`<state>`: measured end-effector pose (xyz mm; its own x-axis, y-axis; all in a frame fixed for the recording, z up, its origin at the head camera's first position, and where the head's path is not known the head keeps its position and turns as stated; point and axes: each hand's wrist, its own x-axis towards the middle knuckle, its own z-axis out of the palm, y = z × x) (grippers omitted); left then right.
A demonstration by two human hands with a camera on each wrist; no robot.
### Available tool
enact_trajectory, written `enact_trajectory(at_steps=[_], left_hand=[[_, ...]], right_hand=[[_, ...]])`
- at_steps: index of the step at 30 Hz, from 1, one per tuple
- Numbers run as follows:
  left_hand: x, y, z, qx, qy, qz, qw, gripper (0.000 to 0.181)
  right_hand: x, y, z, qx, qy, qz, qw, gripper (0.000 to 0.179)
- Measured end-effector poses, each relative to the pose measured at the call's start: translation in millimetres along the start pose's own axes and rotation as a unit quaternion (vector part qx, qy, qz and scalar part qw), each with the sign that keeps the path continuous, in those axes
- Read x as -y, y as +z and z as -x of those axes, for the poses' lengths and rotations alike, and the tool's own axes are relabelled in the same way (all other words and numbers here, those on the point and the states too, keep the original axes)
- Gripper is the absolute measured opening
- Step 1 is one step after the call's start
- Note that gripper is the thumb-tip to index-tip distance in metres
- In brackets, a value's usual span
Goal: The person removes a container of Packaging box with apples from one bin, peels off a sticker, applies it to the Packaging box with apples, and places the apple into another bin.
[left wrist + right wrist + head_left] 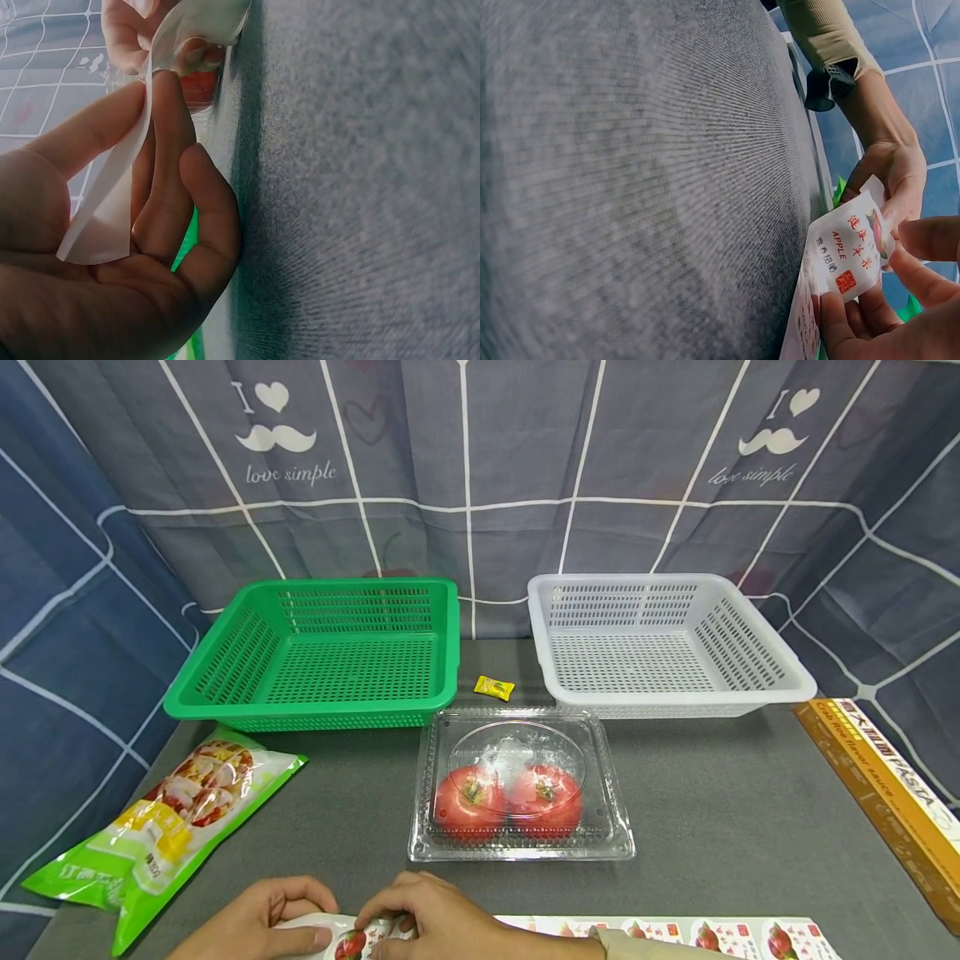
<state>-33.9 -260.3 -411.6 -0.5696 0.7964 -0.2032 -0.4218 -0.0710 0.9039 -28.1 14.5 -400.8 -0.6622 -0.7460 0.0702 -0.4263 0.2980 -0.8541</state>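
A strip of white stickers (671,932) with red fruit pictures runs along the near edge of the table. My left hand (272,917) pinches its left end between thumb and forefinger, the free tail hanging over the palm in the left wrist view. Close beside it, my right hand (442,917) grips the same strip at a sticker (851,251) printed "APPLE" and red characters. The strip bends up off the table between the hands. Beyond them sits a closed clear plastic box (525,852) holding two tomatoes (470,806).
A green basket (352,714) stands at the back left and a white basket (675,700) at the back right. A small yellow packet (494,687) lies between them. At the left is a green food bag (180,810); at the right edge, a pasta box (885,802).
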Motion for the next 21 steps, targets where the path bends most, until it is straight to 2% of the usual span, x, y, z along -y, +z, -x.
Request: enact_trajectory(at_steps=[5,8,13,21], left_hand=[[1.5,4.3,-2.2,0.002,0.009,0.005,0.9999,0.025],[1.2,7.5,-2.8,0.005,0.003,0.022,0.9997,0.020],[-0.5,10.5,-2.5,0.008,-0.011,0.056,0.9984,0.022],[2.7,10.0,-4.5,0.007,0.005,0.047,0.9989,0.019]], right_hand=[[0,0,0.0,-0.008,0.005,-0.042,0.9991,0.015],[0,0,-0.4,-0.014,0.002,-0.061,0.9980,0.009],[-1,1,-1.0,-0.018,-0.011,-0.050,0.9985,0.004],[0,2,-0.1,-0.024,-0.007,-0.043,0.9988,0.004]])
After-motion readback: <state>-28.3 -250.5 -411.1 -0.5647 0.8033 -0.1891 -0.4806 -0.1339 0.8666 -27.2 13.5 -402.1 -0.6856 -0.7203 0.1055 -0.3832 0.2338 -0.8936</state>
